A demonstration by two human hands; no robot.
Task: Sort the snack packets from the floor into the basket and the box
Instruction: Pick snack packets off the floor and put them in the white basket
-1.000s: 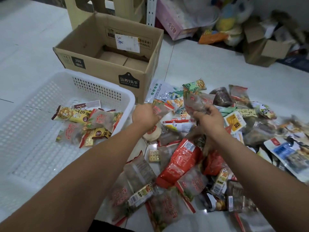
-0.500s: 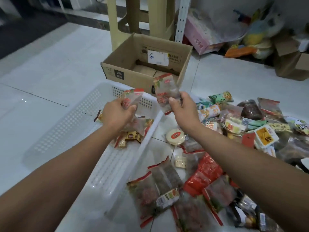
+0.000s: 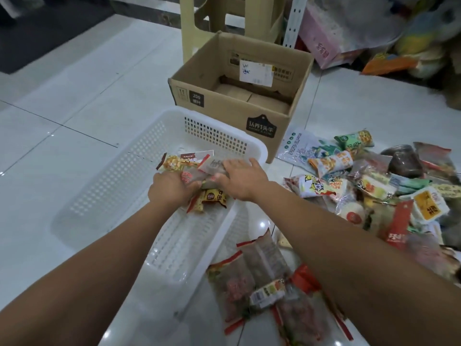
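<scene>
Both hands are low inside the white plastic basket point(image 3: 99, 196), over a small heap of snack packets. Left hand point(image 3: 172, 191) has its fingers curled around a clear packet with red print point(image 3: 189, 178). Right hand point(image 3: 243, 182) lies palm down on a grey packet point(image 3: 214, 165); if it grips the packet or only presses it, I cannot tell. Beside them in the basket lie a yellow packet point(image 3: 173, 162) and a brown-and-yellow packet point(image 3: 212, 196). Just behind the basket stands the open cardboard box point(image 3: 224, 113), and no packet is visible in it. On the tiled floor point(image 3: 74, 108) to the right lies the big pile of packets point(image 3: 361, 186). Some clear packets with red edges point(image 3: 249, 283) lie just beside the near right side of the basket.
</scene>
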